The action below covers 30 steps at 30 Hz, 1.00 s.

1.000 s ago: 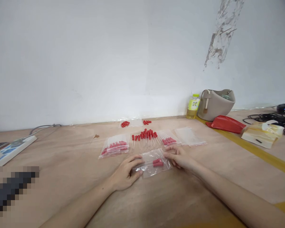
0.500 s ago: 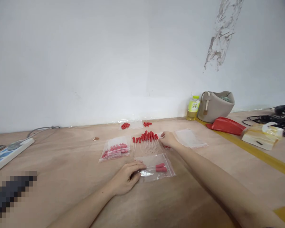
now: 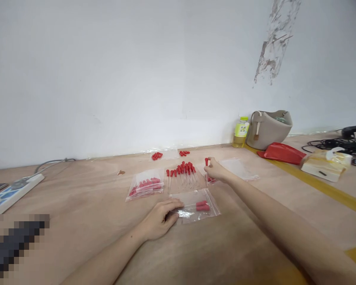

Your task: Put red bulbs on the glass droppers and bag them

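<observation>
In front of me lies a clear zip bag [image 3: 190,217] with two red-bulbed droppers [image 3: 202,206] inside. My left hand [image 3: 163,215] holds its left end, fingers laid over the plastic and thumb at the near edge. Up and to the right, my right hand [image 3: 216,169] pinches a single dropper [image 3: 207,161], whose red bulb shows upright at the fingertips; the rest of it is hidden. A fanned row of loose glass droppers [image 3: 184,174] with red bulbs lies to the left of that hand. Beneath my right hand is a bag with red bulbs [image 3: 210,180], partly covered.
Filled zip bags [image 3: 146,184] lie to the left, flat empty bags [image 3: 239,169] to the right. Loose red bulbs [image 3: 157,156] sit by the wall. Further right are a bottle [image 3: 241,132], a grey handbag [image 3: 269,128], a red pouch [image 3: 281,153] and a tissue pack [image 3: 326,164]. A power strip [image 3: 19,190] stands left.
My right hand has shifted slightly right, away from the loose droppers, and a red bulb now shows in its fingers. My left hand stays on the bag.
</observation>
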Each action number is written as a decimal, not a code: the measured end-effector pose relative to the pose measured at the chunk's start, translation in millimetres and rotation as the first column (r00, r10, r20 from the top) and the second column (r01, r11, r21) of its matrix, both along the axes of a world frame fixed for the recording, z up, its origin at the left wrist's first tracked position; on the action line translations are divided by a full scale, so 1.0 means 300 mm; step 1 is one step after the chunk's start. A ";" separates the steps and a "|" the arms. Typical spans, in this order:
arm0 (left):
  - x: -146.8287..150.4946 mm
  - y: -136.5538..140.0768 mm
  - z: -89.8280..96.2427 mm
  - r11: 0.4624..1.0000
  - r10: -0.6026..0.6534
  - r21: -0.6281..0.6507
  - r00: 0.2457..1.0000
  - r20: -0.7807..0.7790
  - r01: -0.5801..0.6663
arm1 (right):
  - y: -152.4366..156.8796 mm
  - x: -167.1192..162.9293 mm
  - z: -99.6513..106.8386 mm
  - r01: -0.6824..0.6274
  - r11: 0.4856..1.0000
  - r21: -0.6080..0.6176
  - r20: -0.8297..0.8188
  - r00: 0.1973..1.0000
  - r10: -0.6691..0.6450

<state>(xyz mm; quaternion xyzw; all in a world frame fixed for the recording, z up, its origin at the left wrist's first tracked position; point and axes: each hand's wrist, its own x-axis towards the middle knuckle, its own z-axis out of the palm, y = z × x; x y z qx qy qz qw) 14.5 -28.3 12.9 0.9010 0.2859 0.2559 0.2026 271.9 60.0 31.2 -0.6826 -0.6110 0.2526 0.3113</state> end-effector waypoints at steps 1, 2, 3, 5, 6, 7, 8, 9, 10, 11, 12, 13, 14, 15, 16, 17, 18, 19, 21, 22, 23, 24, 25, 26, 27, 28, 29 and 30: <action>0.001 -0.001 0.001 1.000 0.002 0.000 1.000 -0.006 -0.002 | -0.036 0.023 -0.014 -0.027 0.997 0.069 -0.137 0.990 0.037; 0.001 -0.002 0.002 1.000 0.005 0.000 1.000 -0.013 -0.005 | -0.071 0.045 -0.030 -0.027 0.989 0.148 -0.275 0.959 0.067; 0.002 -0.004 0.004 1.000 0.006 -0.001 1.000 -0.018 -0.006 | -0.104 0.064 -0.047 0.018 0.977 0.212 -0.384 0.921 0.067; 0.002 -0.009 0.007 1.000 0.014 -0.005 1.000 -0.024 -0.014 | -0.154 0.092 -0.079 0.148 0.956 0.255 -0.534 0.845 0.012; 0.001 -0.011 0.009 1.000 0.025 -0.010 0.999 -0.022 -0.026 | -0.171 0.100 -0.092 0.204 0.949 0.239 -0.584 0.811 -0.027; 0.001 -0.014 0.011 0.999 0.039 -0.016 0.999 -0.019 -0.040 | -0.182 0.103 -0.101 0.243 0.947 0.210 -0.621 0.781 -0.063; 0.000 -0.016 0.014 0.998 0.053 -0.025 0.998 -0.017 -0.054 | -0.189 0.101 -0.109 0.266 0.947 0.179 -0.647 0.758 -0.090; -0.001 -0.018 0.016 0.997 0.064 -0.035 0.998 -0.019 -0.065 | -0.193 0.096 -0.115 0.271 0.949 0.158 -0.664 0.741 -0.101; -0.001 -0.020 0.019 0.997 0.070 -0.043 0.997 -0.024 -0.071 | -0.195 0.088 -0.119 0.268 0.952 0.146 -0.677 0.729 -0.102; -0.001 -0.021 0.022 0.996 0.070 -0.049 0.997 -0.030 -0.071 | -0.197 0.078 -0.123 0.261 0.955 0.141 -0.688 0.720 -0.095; -0.001 -0.022 0.024 0.996 0.066 -0.050 0.997 -0.037 -0.068 | -0.199 0.067 -0.127 0.253 0.957 0.139 -0.702 0.707 -0.086; 0.000 -0.022 0.025 0.997 0.061 -0.048 0.997 -0.044 -0.064 | -0.202 0.056 -0.131 0.246 0.960 0.136 -0.719 0.691 -0.075; 0.000 -0.023 0.026 0.997 0.058 -0.043 0.997 -0.050 -0.060 | -0.207 0.045 -0.134 0.237 0.962 0.134 -0.740 0.670 -0.062; 0.001 -0.023 0.026 0.998 0.057 -0.034 0.997 -0.052 -0.058 | -0.213 0.034 -0.137 0.230 0.964 0.131 -0.762 0.645 -0.050; 0.001 -0.023 0.025 0.998 0.058 -0.026 0.997 -0.054 -0.060 | -0.219 0.024 -0.139 0.222 0.967 0.126 -0.786 0.618 -0.039; 0.001 -0.022 0.023 0.998 0.062 -0.019 0.996 -0.057 -0.063 | -0.226 0.015 -0.141 0.208 0.971 0.118 -0.809 0.588 -0.028; 0.001 -0.022 0.020 0.998 0.069 -0.011 0.996 -0.059 -0.069 | -0.232 0.007 -0.142 0.190 0.976 0.104 -0.831 0.556 -0.020; 0.000 -0.021 0.017 0.997 0.077 -0.004 0.995 -0.063 -0.078 | -0.238 0.001 -0.142 0.169 0.982 0.084 -0.852 0.524 -0.017; -0.001 -0.018 0.012 0.995 0.095 0.007 0.993 -0.067 -0.095 | -0.246 -0.004 -0.140 0.110 0.993 0.036 -0.876 0.482 -0.022; -0.002 -0.017 0.009 0.995 0.101 0.012 0.992 -0.070 -0.100 | -0.248 -0.003 -0.138 0.065 0.998 0.015 -0.874 0.485 -0.018; -0.002 -0.017 0.008 0.995 0.104 0.015 0.992 -0.070 -0.103 | -0.250 0.000 -0.136 0.006 1.000 0.001 -0.863 0.504 -0.002; -0.002 -0.016 0.007 0.994 0.106 0.018 0.992 -0.071 -0.105 | -0.251 0.006 -0.133 -0.061 0.998 -0.005 -0.842 0.539 0.028; -0.002 -0.016 0.006 0.994 0.108 0.019 0.992 -0.072 -0.107 | -0.252 0.011 -0.131 -0.135 0.991 -0.006 -0.809 0.583 0.075; -0.001 -0.017 0.006 0.994 0.111 0.020 0.991 -0.072 -0.110 | -0.253 0.017 -0.128 -0.207 0.978 -0.003 -0.768 0.627 0.131; 0.001 -0.018 0.006 0.993 0.114 0.022 0.991 -0.071 -0.113 | -0.255 0.021 -0.126 -0.263 0.965 0.004 -0.725 0.664 0.184; 0.002 -0.019 0.007 0.993 0.118 0.025 0.991 -0.068 -0.116 | -0.258 0.023 -0.124 -0.298 0.955 0.013 -0.686 0.692 0.225; 0.004 -0.021 0.008 0.993 0.120 0.028 0.991 -0.066 -0.118 | -0.261 0.023 -0.122 -0.315 0.949 0.022 -0.659 0.709 0.251; 0.005 -0.022 0.008 0.993 0.120 0.030 0.991 -0.064 -0.118 | -0.264 0.021 -0.120 -0.325 0.945 0.029 -0.653 0.710 0.264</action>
